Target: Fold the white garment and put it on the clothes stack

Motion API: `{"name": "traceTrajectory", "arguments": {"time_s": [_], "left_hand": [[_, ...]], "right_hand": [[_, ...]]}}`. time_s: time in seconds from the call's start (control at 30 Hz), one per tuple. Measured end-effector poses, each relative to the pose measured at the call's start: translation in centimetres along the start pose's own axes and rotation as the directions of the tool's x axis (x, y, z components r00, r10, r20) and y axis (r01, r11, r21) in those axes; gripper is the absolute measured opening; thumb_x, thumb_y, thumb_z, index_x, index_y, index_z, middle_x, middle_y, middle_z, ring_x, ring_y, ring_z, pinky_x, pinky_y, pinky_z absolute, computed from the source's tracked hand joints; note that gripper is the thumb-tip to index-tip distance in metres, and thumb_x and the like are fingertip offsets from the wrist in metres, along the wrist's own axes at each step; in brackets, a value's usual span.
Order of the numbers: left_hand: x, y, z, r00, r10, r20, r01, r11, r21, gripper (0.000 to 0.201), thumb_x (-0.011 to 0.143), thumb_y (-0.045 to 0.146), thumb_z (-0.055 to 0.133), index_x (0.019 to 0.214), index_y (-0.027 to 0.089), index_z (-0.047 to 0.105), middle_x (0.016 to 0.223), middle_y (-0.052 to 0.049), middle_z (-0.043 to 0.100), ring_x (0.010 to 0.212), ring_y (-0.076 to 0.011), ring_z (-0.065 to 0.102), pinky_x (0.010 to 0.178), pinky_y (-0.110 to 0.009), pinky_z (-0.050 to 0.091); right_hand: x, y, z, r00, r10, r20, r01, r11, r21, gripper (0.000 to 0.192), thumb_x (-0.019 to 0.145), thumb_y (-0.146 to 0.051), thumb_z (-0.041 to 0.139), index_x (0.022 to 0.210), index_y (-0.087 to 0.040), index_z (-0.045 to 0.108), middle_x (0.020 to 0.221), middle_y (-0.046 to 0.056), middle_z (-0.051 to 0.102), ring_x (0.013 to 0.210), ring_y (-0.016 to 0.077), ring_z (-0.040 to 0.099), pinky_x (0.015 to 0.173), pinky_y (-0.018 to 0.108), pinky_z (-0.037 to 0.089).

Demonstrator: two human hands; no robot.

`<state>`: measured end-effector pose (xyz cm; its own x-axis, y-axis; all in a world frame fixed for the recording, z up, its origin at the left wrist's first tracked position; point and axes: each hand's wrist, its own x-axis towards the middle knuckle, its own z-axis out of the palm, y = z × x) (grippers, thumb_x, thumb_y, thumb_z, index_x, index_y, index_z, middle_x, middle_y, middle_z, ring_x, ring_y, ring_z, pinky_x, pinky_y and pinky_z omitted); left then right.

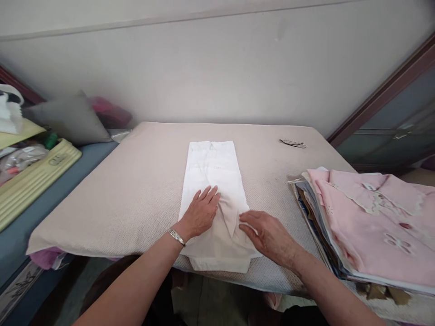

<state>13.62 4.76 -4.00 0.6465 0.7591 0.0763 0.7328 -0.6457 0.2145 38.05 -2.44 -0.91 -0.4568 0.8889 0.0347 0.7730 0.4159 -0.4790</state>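
A white cloth [213, 176], folded into a long strip, lies lengthwise on the beige padded table [136, 181]. My left hand [200, 212] rests flat on the cloth's near half, fingers spread, a metal bracelet on the wrist. My right hand [268, 235] touches the cloth's right near edge with its fingertips, where the fabric bunches into a small ridge between the two hands. Neither hand grips anything.
A stack of folded fabrics [370, 226], pink on top, sits at the table's right. A small metal clip [292, 143] lies at the far right. To the left are a grey cushion [70, 118], a cream ribbed board [32, 179] and clutter.
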Motion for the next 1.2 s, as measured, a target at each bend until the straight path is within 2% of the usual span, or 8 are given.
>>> {"name": "traceTrajectory", "arguments": {"time_s": [0.1,0.2,0.3,0.43,0.67,0.9,1.03,1.2], "left_hand": [[0.6,0.5,0.3,0.998,0.009,-0.063,-0.009,1.000,0.007,0.056,0.102,0.032,0.028,0.157,0.023,0.023,0.170,-0.012,0.013,0.157,-0.0278,0.008,0.125,-0.058,0.017],[1.1,0.2,1.0,0.998,0.007,0.066,-0.006,1.000,-0.011,0.058,0.101,0.046,0.030,0.154,0.024,0.029,0.168,-0.014,0.021,0.156,-0.0308,0.016,0.123,-0.061,0.020],[1.2,0.0,1.2,0.992,0.004,0.128,-0.001,1.000,-0.018,0.054,0.101,0.047,0.030,0.149,0.023,0.038,0.165,-0.014,0.030,0.153,-0.0312,0.024,0.120,-0.059,0.026],[0.7,-0.1,-0.7,0.996,0.013,0.086,-0.010,0.999,-0.035,0.046,0.101,0.035,0.032,0.143,0.020,0.043,0.162,-0.015,0.036,0.151,-0.0297,0.028,0.119,-0.054,0.028],[-2.0,-3.7,-6.6,0.936,-0.208,0.285,0.244,0.965,-0.094,0.015,0.086,0.023,0.045,0.083,0.024,0.060,0.086,-0.005,0.066,0.079,-0.0223,0.060,0.074,-0.038,0.045],[-9.3,-2.0,-5.9,0.951,-0.157,0.266,0.177,0.983,-0.051,0.058,0.071,0.007,0.046,0.125,0.027,0.057,0.130,-0.009,0.062,0.119,-0.0263,0.057,0.099,-0.041,0.047],[-14.2,0.6,-3.2,0.941,-0.180,0.287,0.150,0.981,0.124,0.097,0.062,0.005,0.051,0.154,0.025,0.029,0.167,-0.011,0.027,0.152,-0.0321,0.026,0.121,-0.052,0.027],[-15.7,1.6,-1.9,0.945,-0.214,0.247,0.156,0.960,0.234,0.090,0.070,0.006,0.048,0.156,0.017,0.025,0.168,-0.016,0.022,0.155,-0.0338,0.019,0.122,-0.055,0.025]], "right_hand": [[0.3,0.7,0.7,0.985,0.004,-0.175,-0.019,0.996,-0.083,0.041,0.099,-0.027,0.044,0.138,-0.018,0.054,0.147,0.015,0.054,0.136,0.0272,0.049,0.112,0.048,0.041],[0.4,0.7,1.7,0.998,-0.054,-0.010,0.052,0.991,-0.126,0.052,0.092,-0.026,0.056,0.142,-0.016,0.051,0.156,0.016,0.044,0.146,0.0308,0.037,0.117,0.050,0.036],[-0.1,0.6,1.1,0.984,-0.049,0.171,0.061,0.996,-0.066,0.044,0.087,-0.029,0.061,0.130,-0.017,0.061,0.145,0.015,0.057,0.135,0.0302,0.051,0.110,0.045,0.043],[-1.4,0.9,-1.3,0.991,0.088,0.102,-0.083,0.995,-0.057,0.033,0.091,-0.027,0.055,0.122,-0.021,0.065,0.123,0.012,0.069,0.113,0.0268,0.064,0.098,0.041,0.049],[-4.5,0.1,0.7,0.984,0.009,0.177,0.029,0.978,-0.209,0.061,0.069,-0.005,0.056,0.129,-0.017,0.057,0.142,0.016,0.056,0.133,0.0307,0.051,0.109,0.046,0.043],[-4.9,-0.1,2.1,0.987,-0.067,0.145,0.109,0.947,-0.303,0.052,0.070,-0.003,0.054,0.121,-0.014,0.061,0.144,0.020,0.053,0.136,0.0344,0.047,0.110,0.051,0.042],[-4.7,0.1,2.2,0.983,-0.110,0.144,0.152,0.935,-0.322,0.041,0.078,-0.005,0.052,0.116,-0.012,0.065,0.146,0.019,0.053,0.136,0.0332,0.047,0.112,0.049,0.042],[-4.3,0.1,1.9,0.987,-0.118,0.109,0.144,0.950,-0.276,0.032,0.087,-0.007,0.047,0.106,-0.016,0.071,0.133,0.014,0.064,0.129,0.0290,0.053,0.106,0.046,0.046]]}}
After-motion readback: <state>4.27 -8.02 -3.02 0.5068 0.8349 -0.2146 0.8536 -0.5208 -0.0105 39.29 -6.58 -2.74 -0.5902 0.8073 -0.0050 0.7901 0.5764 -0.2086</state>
